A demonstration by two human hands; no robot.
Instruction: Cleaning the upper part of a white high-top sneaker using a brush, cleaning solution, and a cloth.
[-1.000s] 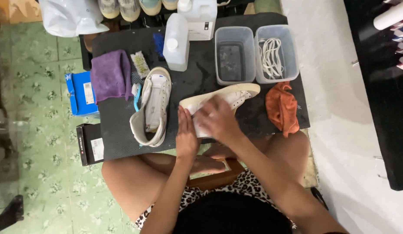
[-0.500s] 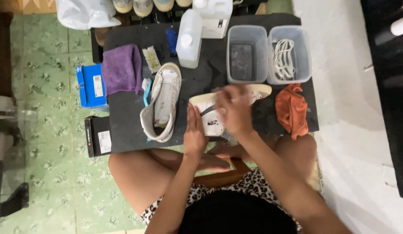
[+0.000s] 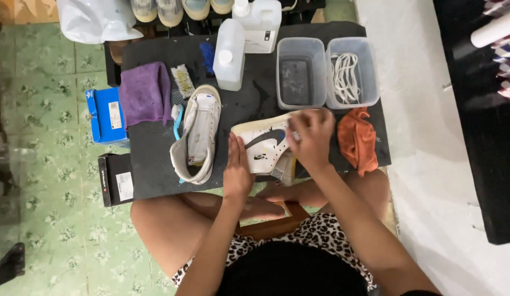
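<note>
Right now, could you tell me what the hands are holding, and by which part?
The left hand braces the heel end of the white shoe; the right hand presses on its toe end. Whether either truly grips is unclear.

The black table (image 3: 156,181) is crowded. Bare mat is left along the near left part, below the purple cloth (image 3: 144,93), and in a narrow lane between the upright white shoe (image 3: 195,134) and the shoe lying on its side (image 3: 263,145); that lane is partly closed by the left hand (image 3: 237,171). The far edge is blocked by a plastic bottle (image 3: 229,48), a white jug (image 3: 260,19) and two clear tubs (image 3: 326,71) set side by side. The right end is taken up by the orange cloth (image 3: 356,140), just beside the right hand (image 3: 312,137). A small gap of mat is seen between bottle and tubs.
</note>
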